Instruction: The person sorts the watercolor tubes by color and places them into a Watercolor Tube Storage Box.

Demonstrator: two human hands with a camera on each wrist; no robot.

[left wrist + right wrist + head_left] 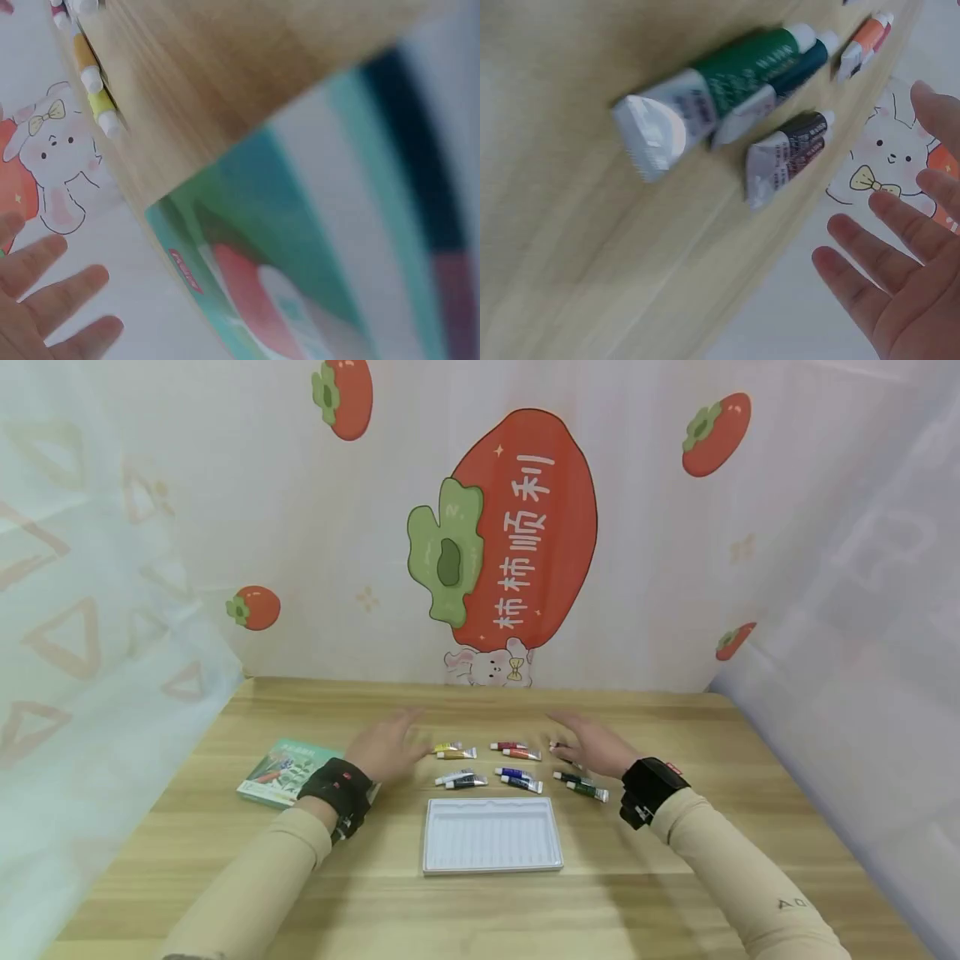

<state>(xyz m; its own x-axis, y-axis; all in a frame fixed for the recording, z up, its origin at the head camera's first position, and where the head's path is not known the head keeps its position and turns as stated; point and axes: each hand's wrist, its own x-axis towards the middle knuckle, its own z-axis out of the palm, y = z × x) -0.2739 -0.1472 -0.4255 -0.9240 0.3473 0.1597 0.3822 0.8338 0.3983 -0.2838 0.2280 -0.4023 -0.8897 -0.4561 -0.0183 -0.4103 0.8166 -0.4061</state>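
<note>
My left hand [386,747] hovers with straight, spread fingers beside a yellow paint tube [447,747] and an ochre paint tube [457,754]. Over on the right, my right hand [600,745] is held out the same way above two dark paint tubes [808,127], which it partly covers in the head view. Neither hand holds anything. Between them more small paint tubes lie in pairs, among them an orange-red tube [522,754], a blue tube [513,772] and a green tube [588,792]. In front of these sits a white ridged plastic tray [491,839].
A green illustrated box [281,768] lies at the left, partly behind my left wrist. The wooden table [360,902] ends at the back against a white curtain [637,610] printed with persimmons. More curtain hangs at both sides.
</note>
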